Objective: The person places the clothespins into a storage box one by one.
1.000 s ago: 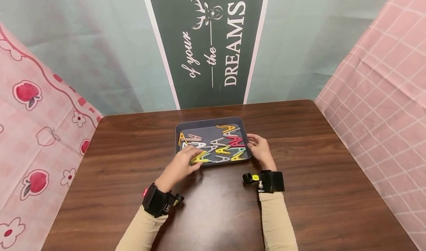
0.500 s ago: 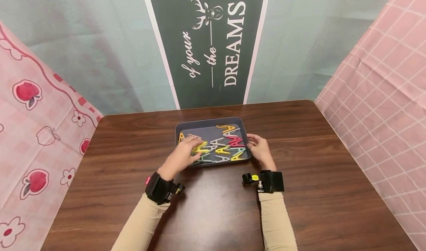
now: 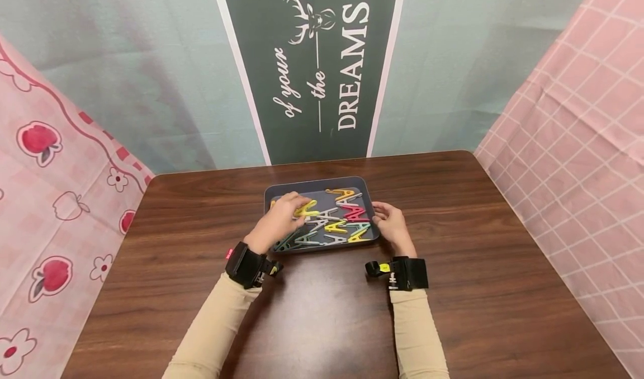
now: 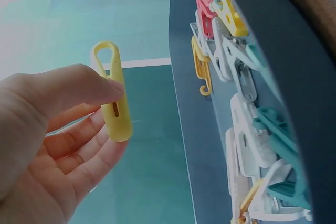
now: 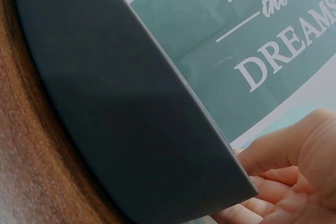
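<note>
My left hand (image 3: 278,221) pinches a yellow clothespin (image 4: 118,103) between thumb and fingers, up over the left part of a dark grey tray (image 3: 316,186). In the left wrist view its looped end points up. More clothespins lie in the tray: a red one (image 3: 355,213), an orange one (image 3: 342,193), a yellow one (image 3: 334,226), and several white, grey and green ones. At the tray's right side, my right hand (image 3: 394,226) holds the rim with curved fingers. The right wrist view shows its thumb at the rim, the tip hidden behind the tray wall.
The tray stands on a brown wooden table (image 3: 322,312), towards its back edge. Behind hangs a green and teal curtain (image 3: 322,144) with white lettering. Pink patterned cloths hang on the left (image 3: 65,228) and right (image 3: 563,161).
My left hand has lifted the yellow clothespin from the tray's front left and carried it away from me, towards the back. Green clothespins at the front left are now uncovered. The right hand stays put.
</note>
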Available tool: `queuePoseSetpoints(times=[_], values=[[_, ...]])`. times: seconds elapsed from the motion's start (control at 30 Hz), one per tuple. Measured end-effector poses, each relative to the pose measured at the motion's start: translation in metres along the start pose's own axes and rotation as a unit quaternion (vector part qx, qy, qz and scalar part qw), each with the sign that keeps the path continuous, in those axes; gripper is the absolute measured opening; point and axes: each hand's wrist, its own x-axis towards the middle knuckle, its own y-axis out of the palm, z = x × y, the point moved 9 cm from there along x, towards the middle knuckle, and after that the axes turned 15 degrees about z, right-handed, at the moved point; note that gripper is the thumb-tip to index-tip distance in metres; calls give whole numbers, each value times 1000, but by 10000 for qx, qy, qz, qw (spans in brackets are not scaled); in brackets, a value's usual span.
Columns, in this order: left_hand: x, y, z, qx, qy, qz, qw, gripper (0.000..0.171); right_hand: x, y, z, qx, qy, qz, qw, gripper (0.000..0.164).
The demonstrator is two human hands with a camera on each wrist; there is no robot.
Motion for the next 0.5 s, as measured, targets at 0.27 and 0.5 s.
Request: queuePoseSetpoints(times=[0.27,0.5], values=[[11,-2,5,-52,-254,152,9995,39,1,2,0,-9,22,24,10000,41],[24,-4,8,-225,-255,236,9991,36,2,1,-1,-15,-2,22,10000,41]])
